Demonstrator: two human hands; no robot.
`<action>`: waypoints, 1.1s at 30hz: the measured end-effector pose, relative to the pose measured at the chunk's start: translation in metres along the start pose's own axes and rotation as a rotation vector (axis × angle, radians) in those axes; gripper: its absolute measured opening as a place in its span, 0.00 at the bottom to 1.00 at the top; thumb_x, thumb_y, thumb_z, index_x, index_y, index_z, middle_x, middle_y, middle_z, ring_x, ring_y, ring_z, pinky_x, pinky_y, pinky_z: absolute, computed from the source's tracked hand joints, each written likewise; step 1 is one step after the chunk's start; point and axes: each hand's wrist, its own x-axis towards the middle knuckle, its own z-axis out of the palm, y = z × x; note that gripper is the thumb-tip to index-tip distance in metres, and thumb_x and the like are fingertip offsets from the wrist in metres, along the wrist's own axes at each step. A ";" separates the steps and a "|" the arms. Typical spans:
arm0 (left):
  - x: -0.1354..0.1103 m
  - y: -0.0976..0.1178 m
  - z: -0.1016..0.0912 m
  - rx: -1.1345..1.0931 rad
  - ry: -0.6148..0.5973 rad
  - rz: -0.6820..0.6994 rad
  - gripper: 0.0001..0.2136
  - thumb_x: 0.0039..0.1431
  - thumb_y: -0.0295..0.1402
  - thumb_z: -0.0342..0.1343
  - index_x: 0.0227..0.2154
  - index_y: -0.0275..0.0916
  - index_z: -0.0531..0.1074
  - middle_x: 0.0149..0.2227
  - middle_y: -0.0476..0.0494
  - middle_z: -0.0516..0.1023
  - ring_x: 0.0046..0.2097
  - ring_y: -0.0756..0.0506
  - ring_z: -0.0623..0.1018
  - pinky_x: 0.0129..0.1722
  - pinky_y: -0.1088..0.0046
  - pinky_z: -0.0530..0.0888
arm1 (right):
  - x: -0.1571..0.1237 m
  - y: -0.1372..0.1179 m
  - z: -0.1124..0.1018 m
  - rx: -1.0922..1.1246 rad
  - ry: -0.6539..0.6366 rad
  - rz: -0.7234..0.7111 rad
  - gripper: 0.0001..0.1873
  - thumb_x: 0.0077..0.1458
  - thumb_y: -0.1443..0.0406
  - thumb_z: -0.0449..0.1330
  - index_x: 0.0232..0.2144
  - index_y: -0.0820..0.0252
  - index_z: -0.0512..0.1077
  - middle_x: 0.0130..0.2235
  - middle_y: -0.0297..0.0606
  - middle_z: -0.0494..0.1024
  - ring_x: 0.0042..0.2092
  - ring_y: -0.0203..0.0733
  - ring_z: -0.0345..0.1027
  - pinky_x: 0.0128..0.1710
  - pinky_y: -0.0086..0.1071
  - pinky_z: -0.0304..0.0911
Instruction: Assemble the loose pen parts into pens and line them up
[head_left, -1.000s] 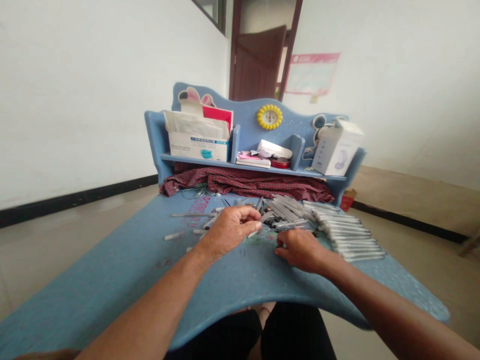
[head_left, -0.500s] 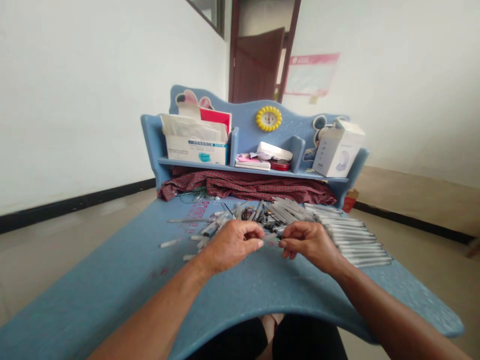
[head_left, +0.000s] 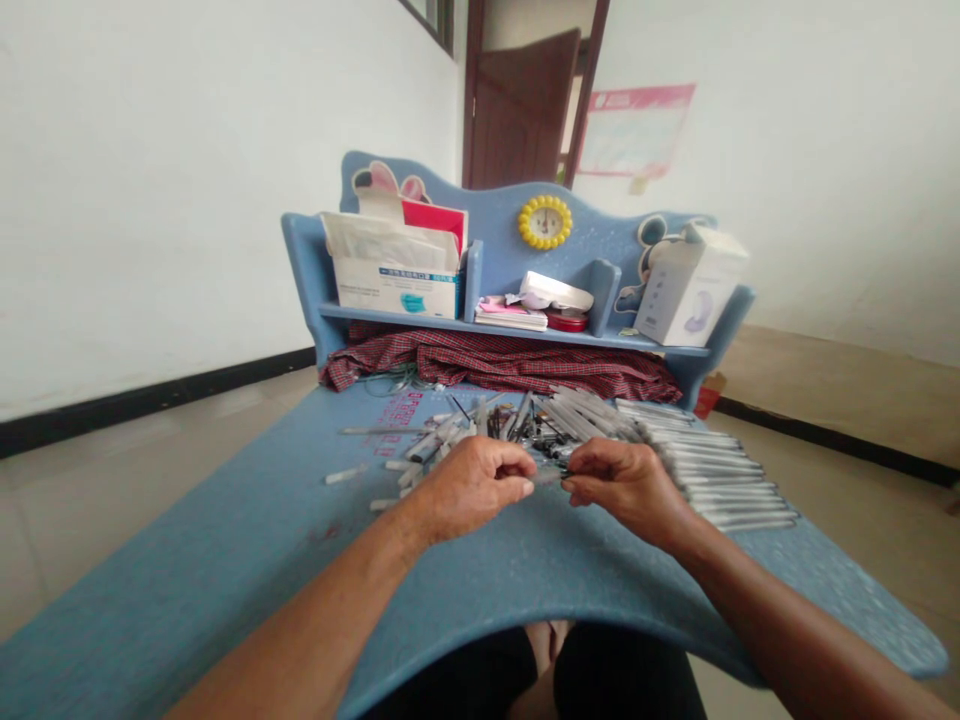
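Above the blue table (head_left: 465, 585), my left hand (head_left: 480, 485) is closed in a pinch on a short translucent pen part (head_left: 547, 476), which spans the gap toward the other hand. My right hand (head_left: 619, 488) pinches its far end, where something small and dark shows at the fingertips; its exact shape is too small to make out. Behind the hands lies a loose heap of clear and black pen parts (head_left: 517, 420). To the right of my right hand, clear pens (head_left: 731, 485) lie side by side in a row.
Loose translucent caps (head_left: 346, 475) lie left of the heap. A checked cloth (head_left: 517, 365) is bunched under the blue shelf (head_left: 442, 323). On the shelf stand a mask box (head_left: 394, 285), a red tin (head_left: 568, 322) and a white carton (head_left: 694, 285).
The view has shifted slightly. My hands have come a little closer together, and the translucent part now bridges them more plainly. Both keep their pinch.
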 end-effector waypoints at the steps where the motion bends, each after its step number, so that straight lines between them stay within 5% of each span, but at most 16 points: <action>1: 0.000 0.000 0.000 0.007 -0.005 0.005 0.06 0.48 0.31 0.53 0.27 0.35 0.73 0.23 0.52 0.70 0.26 0.52 0.67 0.27 0.78 0.62 | 0.000 -0.001 0.000 -0.024 -0.001 -0.005 0.05 0.45 0.65 0.62 0.25 0.61 0.70 0.20 0.30 0.73 0.23 0.34 0.67 0.24 0.26 0.61; 14: -0.001 0.003 -0.003 0.058 -0.132 0.041 0.08 0.48 0.30 0.50 0.26 0.35 0.74 0.23 0.51 0.69 0.27 0.51 0.67 0.28 0.78 0.62 | -0.002 -0.018 -0.006 -0.348 -0.125 -0.173 0.04 0.49 0.68 0.57 0.24 0.61 0.71 0.23 0.30 0.71 0.25 0.32 0.65 0.26 0.25 0.58; 25: -0.003 0.010 -0.003 -0.022 -0.154 -0.007 0.08 0.49 0.32 0.50 0.26 0.35 0.72 0.23 0.51 0.68 0.27 0.51 0.66 0.28 0.77 0.61 | -0.007 -0.011 -0.007 -0.056 -0.117 -0.074 0.01 0.48 0.68 0.60 0.27 0.61 0.72 0.24 0.31 0.74 0.26 0.34 0.69 0.26 0.26 0.63; 33: -0.004 0.009 -0.003 -0.025 -0.151 0.000 0.08 0.49 0.31 0.50 0.27 0.34 0.73 0.23 0.51 0.69 0.27 0.51 0.67 0.28 0.78 0.62 | -0.010 -0.021 -0.010 -0.366 -0.100 -0.329 0.05 0.53 0.69 0.56 0.30 0.62 0.73 0.25 0.33 0.75 0.27 0.32 0.68 0.29 0.25 0.62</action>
